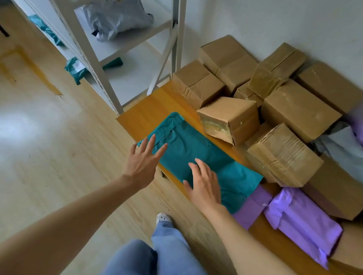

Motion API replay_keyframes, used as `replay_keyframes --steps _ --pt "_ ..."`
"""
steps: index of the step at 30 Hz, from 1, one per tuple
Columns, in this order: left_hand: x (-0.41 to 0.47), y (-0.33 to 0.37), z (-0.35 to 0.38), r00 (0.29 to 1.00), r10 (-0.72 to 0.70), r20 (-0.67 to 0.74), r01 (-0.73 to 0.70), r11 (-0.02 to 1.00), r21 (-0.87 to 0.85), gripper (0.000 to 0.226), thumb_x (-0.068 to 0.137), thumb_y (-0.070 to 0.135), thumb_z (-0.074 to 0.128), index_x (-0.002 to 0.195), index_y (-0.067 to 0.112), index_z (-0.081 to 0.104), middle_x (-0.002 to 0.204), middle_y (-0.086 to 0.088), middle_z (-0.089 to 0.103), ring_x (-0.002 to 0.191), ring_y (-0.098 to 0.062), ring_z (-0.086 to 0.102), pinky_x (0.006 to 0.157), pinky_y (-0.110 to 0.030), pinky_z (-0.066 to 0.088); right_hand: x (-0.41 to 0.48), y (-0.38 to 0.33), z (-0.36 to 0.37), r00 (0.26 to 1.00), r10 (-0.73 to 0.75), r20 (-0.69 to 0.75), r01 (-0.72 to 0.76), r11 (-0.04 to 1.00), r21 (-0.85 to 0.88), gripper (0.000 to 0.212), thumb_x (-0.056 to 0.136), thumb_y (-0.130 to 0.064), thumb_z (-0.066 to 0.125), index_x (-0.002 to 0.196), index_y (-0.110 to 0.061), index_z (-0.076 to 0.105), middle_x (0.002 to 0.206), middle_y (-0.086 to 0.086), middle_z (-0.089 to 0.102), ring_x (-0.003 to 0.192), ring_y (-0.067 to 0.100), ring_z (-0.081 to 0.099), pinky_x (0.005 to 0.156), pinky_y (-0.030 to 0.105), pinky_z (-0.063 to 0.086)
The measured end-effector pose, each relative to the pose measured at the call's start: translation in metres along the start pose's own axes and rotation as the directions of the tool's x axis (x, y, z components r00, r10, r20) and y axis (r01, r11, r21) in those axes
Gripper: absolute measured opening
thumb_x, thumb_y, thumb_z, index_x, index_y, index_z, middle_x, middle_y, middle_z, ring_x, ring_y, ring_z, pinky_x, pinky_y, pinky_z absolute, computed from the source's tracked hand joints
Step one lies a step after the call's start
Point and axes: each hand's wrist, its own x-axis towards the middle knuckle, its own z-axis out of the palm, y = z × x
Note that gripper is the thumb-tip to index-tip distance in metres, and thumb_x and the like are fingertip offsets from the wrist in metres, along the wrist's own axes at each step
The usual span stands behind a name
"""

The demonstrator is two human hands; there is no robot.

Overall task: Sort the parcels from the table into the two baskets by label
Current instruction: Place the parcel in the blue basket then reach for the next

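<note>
Flat on the near left corner of the wooden table (147, 115), reaching its near edge: a crumpled teal parcel (197, 152); over its left end, the left hand (143, 164), fingers straight and fanned wide, gripping nothing, contact with the plastic impossible to tell; palm-down on its near middle, the right hand (204, 184), fingers straight and slightly apart, resting on the wrap, not pinching it. Just beside the parcel's far edge, a tilted cardboard box (229, 117), one corner propped up; behind and to the right of that, a crowd of taped cardboard boxes (291, 108) piled against the wall, filling the back of the table. Partly overlapped by the parcel's right end, purple mailers (305, 226) along the near edge; further right, a pale grey mailer (349, 152) wedged among the boxes. Left of the table, close against its corner, a white shelf rack (90, 60) holding a grey bag (119, 14) and small teal packets (76, 69). Below, on the light wood floor (42, 134), blue trouser legs (163, 258) and a white shoe (163, 218).
</note>
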Motion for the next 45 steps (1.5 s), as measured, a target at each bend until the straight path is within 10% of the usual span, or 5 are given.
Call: replay_keyframes --steps 10,22,33,45 --pt "0.052 -0.032 0.020 0.958 0.254 0.131 -0.272 0.951 0.145 0.078 0.092 0.042 0.058 0.154 0.034 0.012 0.161 -0.014 0.005 0.146 -0.036 0.013 0.110 -0.058 0.027 0.020 -0.015 0.020 1.000 0.008 -0.019 -0.010 0.996 -0.087 0.069 0.067 -0.038 0.082 0.125 -0.009 0.060 0.134 0.016 0.054 0.120 0.029 0.057 0.095 0.041 0.050" --pt "0.084 -0.069 0.021 0.809 0.581 0.086 -0.587 0.791 0.174 0.104 0.047 0.007 0.090 0.137 0.024 0.039 0.131 -0.024 0.053 0.115 -0.045 0.055 0.070 -0.048 0.059 0.019 -0.049 0.039 0.946 0.224 -0.235 -0.257 0.959 -0.119 0.053 0.070 -0.016 0.080 0.119 -0.005 0.064 0.126 0.016 0.060 0.112 0.029 0.062 0.090 0.039 0.052" --pt "0.093 -0.076 0.003 0.685 0.719 0.119 -0.723 0.650 0.236 0.082 0.042 0.002 0.090 0.108 0.008 0.043 0.111 -0.023 0.062 0.095 -0.041 0.063 0.049 -0.038 0.058 0.023 -0.065 0.040 0.883 0.322 -0.341 -0.378 0.919 -0.111 0.040 0.072 -0.006 0.076 0.111 -0.006 0.066 0.118 0.015 0.063 0.106 0.028 0.064 0.086 0.036 0.051" --pt "0.113 -0.091 -0.027 0.430 0.891 -0.146 -0.860 0.453 0.234 0.042 0.070 -0.012 0.070 0.095 0.008 0.043 0.099 -0.021 0.063 0.086 -0.036 0.063 0.048 -0.038 0.057 0.040 -0.069 0.016 0.875 0.348 -0.336 -0.417 0.895 -0.158 0.051 0.066 -0.014 0.083 0.113 -0.008 0.065 0.113 0.012 0.064 0.101 0.026 0.064 0.086 0.036 0.051"
